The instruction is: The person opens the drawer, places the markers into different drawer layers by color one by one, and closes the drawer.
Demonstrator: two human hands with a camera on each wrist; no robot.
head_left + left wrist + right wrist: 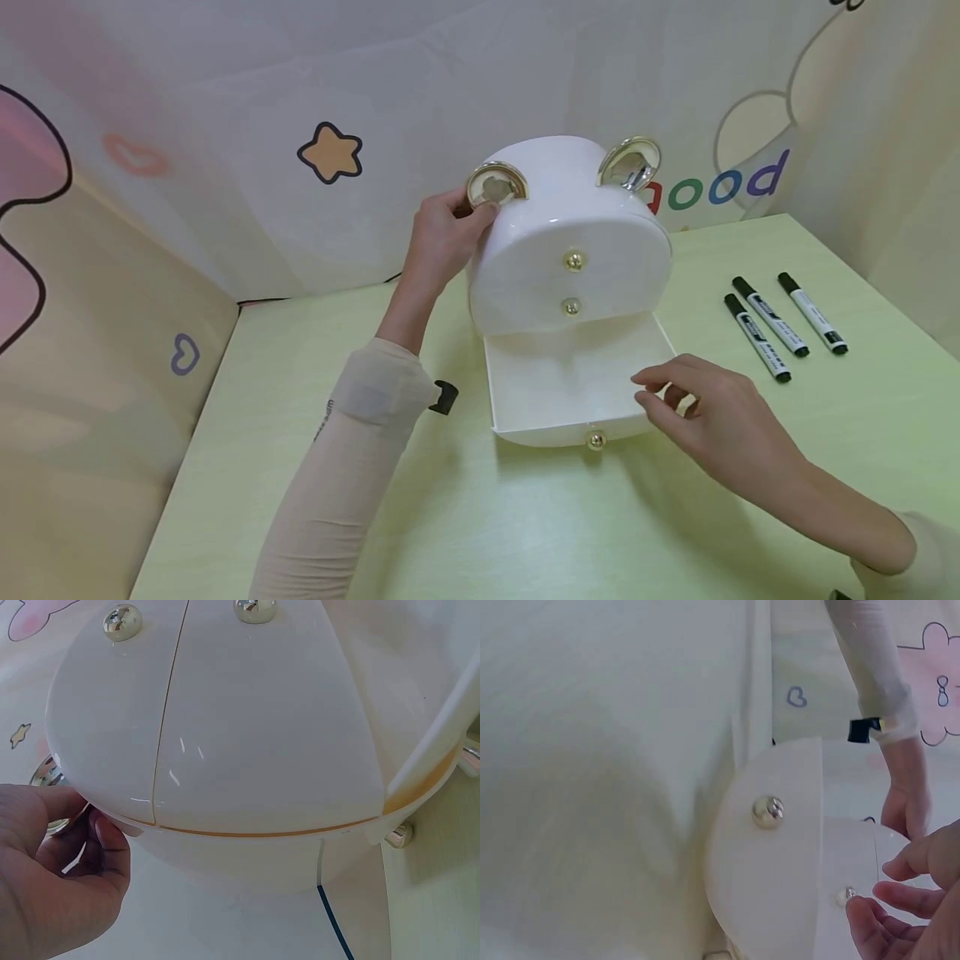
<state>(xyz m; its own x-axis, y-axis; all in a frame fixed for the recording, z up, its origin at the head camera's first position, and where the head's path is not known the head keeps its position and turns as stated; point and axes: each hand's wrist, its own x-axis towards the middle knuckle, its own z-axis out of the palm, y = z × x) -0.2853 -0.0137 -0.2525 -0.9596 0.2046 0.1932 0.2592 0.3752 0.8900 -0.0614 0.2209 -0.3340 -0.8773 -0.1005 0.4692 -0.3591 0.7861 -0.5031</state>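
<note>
A round gold-rimmed ear with a mirrored centre [497, 182] is pinched by the left grip [447, 237], its thumb laid against the lower edge and its fingers curled behind. By this ear, set at its upper left corner, a glossy white rounded plastic box [525, 283] is held; the box is placed just right of the left grip and stood upright on the pale green wood-patterned table [465, 533]. A matching gold-rimmed ear [630, 162] is seen farther to the right of the left grip, on the box's other upper corner.

Below and to the right of the left grip, a shallow white plastic drawer [562, 383] is drawn out from the box's base; its front is fitted with a round shiny gold knob [596, 440]. The right grip [712, 412] is poised at the drawer's right edge, with thumb and forefinger parted, fingers loosely bent and nothing held between them. Whether the edge is touched cannot be told.

Beyond the right grip, three white markers with black caps [786, 327] are laid on the table, two close together and one slightly apart. Above it, coloured letters [723, 187] are printed on the pale backdrop [480, 75].
</note>
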